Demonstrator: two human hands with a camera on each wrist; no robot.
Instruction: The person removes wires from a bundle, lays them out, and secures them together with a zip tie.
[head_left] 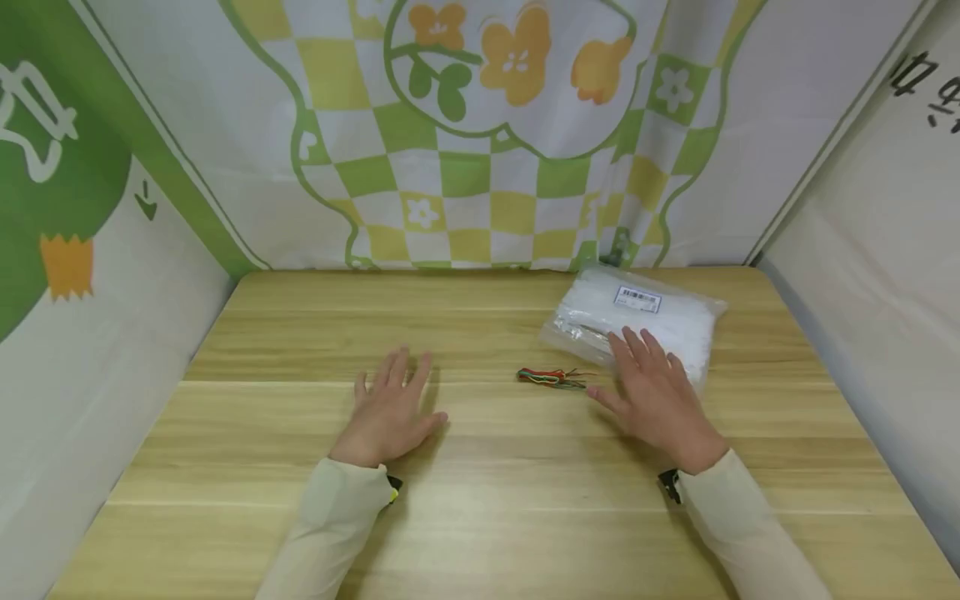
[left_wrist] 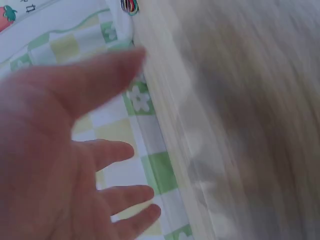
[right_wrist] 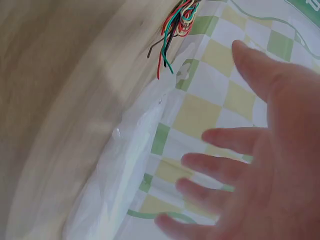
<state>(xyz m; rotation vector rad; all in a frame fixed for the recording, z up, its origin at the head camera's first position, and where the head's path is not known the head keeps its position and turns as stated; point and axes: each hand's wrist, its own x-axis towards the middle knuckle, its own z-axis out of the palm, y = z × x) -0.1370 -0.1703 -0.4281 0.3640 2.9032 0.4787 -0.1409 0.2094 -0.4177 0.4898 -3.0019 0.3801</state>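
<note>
My left hand hovers over the left half of the wooden table, fingers spread, holding nothing. On the other side, my right hand is spread too, just over the near edge of a clear plastic bag packed with white contents and bearing a barcode label. Whether it touches the bag is hard to tell. Left of the right thumb lies a small bundle of coloured wires or cords, in red, green, black and cream. The right wrist view shows the bundle's loose ends close up, beyond the bag.
The table has light wood grain. A curtain with green and yellow checks hangs along its back edge. Printed fabric walls stand at the left and right sides. Both sleeves are pale, with a dark device under the right wrist.
</note>
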